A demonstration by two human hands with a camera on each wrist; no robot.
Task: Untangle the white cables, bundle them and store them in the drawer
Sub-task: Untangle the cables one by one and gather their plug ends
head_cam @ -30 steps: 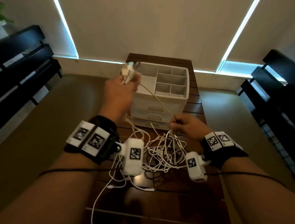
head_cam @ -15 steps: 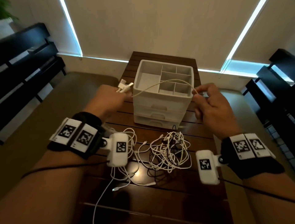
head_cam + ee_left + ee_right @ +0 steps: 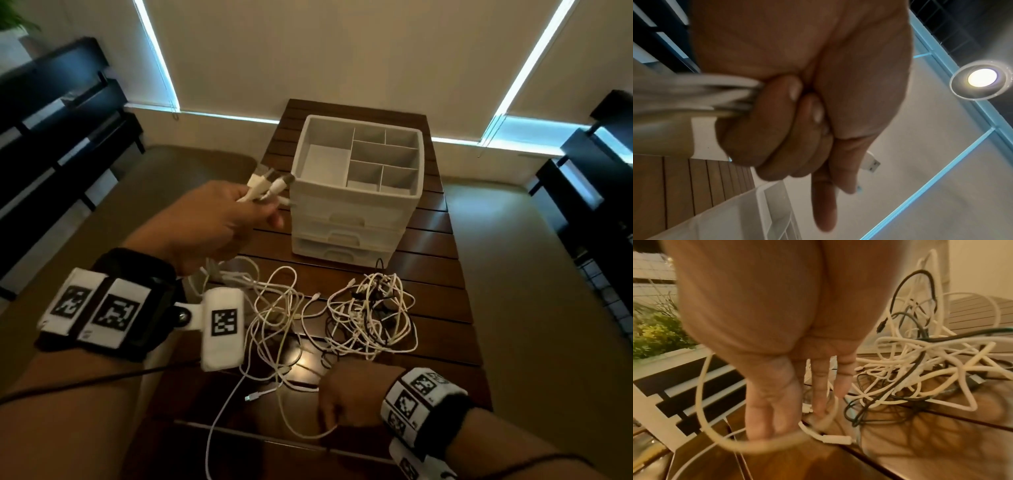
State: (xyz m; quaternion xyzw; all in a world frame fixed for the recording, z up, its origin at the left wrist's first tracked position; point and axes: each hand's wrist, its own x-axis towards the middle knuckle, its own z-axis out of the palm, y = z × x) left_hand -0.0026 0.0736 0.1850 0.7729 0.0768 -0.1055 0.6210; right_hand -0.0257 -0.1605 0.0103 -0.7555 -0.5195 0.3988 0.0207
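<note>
My left hand (image 3: 263, 205) is raised left of the white drawer unit (image 3: 356, 219) and grips several white cables by their plug ends (image 3: 270, 186). In the left wrist view the fingers (image 3: 777, 123) curl round those cables (image 3: 694, 91), and a USB plug (image 3: 871, 164) sticks out past them. The held cables hang down into loose loops (image 3: 270, 308) on the wooden table (image 3: 435, 284). My right hand (image 3: 327, 421) is low at the near side, its thumb and forefinger tips (image 3: 760, 426) pinching a loose white cable (image 3: 766, 444). A tangle of white and black cables (image 3: 373, 315) lies in front of the drawers.
The drawer unit's drawers are closed and its top tray (image 3: 329, 164) has divided compartments. Dark benches (image 3: 61, 144) stand left and right of the narrow table. A planter with greenery (image 3: 655, 334) shows in the right wrist view.
My right hand has left the cable stretched in front of the drawer unit and dropped to the near table edge onto a loose cable. My left hand stays raised with the plugs.
</note>
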